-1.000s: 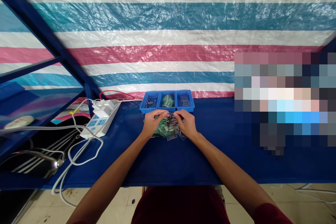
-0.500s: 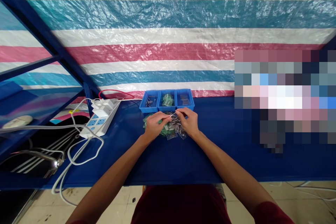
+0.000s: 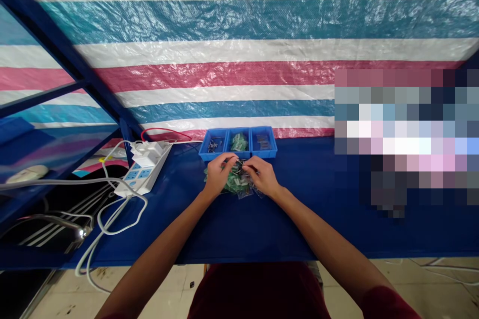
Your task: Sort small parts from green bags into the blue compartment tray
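Over a heaped pile, my left hand (image 3: pixel 219 173) is closed in a pinch, with a thin metal piece (image 3: pixel 240 161) showing at its fingertips. Close beside it, my right hand (image 3: pixel 264 175) is also pinched; what its fingers hold is too small to make out. Beneath both hands lie green packets (image 3: pixel 232 184) and small clear plastic bags (image 3: pixel 245 192), mixed with thin dark and silvery metal pieces. My fingers partly cover the pile. Just behind it stand a left blue bin (image 3: pixel 203 153) with loose metal pieces, a middle bin (image 3: pixel 238 155) with green packets and a right bin (image 3: pixel 274 149) with clear bags.
A white power strip (image 3: pixel 149 179) with plugged-in adapters and looping white cables (image 3: pixel 103 219) lies on the left of the blue table (image 3: pixel 247 234). Behind rises a striped plastic sheet (image 3: pixel 232 75). A blue frame post (image 3: pixel 101 89) slants at left. The right side is pixelated.
My left hand has shifted slightly up, its fingertips now nearer the bins. My right hand has moved a little left and down, its fingers lower over the pile.
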Available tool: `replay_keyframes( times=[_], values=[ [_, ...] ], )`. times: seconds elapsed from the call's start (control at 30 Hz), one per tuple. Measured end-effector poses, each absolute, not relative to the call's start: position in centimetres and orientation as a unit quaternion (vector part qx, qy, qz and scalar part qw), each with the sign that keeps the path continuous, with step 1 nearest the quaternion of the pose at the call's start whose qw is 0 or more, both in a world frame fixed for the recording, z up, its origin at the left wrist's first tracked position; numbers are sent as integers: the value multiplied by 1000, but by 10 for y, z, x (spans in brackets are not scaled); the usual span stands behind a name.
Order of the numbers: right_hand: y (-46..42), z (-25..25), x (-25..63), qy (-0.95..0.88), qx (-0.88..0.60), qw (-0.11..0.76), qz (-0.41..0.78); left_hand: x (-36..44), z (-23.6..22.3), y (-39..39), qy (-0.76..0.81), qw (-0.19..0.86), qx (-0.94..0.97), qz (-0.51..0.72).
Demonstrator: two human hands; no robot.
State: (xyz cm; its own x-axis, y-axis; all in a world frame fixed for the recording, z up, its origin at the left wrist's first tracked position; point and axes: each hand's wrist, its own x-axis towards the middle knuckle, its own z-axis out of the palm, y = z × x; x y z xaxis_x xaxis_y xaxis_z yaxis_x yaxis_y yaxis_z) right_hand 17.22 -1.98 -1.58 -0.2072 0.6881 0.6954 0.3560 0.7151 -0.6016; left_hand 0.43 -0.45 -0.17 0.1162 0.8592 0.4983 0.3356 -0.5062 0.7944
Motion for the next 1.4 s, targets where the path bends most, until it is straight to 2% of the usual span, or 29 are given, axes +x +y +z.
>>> replay_keyframes(
  times=[0.3,1.1,1.4],
  values=[
    [-20,-18,172,-765,-350,516,160,5,0,-3,423,285,700,499],
    [-19,-18,170,-755,-375,517,145,3,-8,1,430,286,712,475],
    [-16,-24,169,-726,-410,540,113,5,-2,-4,405,329,665,535]
  ],
)
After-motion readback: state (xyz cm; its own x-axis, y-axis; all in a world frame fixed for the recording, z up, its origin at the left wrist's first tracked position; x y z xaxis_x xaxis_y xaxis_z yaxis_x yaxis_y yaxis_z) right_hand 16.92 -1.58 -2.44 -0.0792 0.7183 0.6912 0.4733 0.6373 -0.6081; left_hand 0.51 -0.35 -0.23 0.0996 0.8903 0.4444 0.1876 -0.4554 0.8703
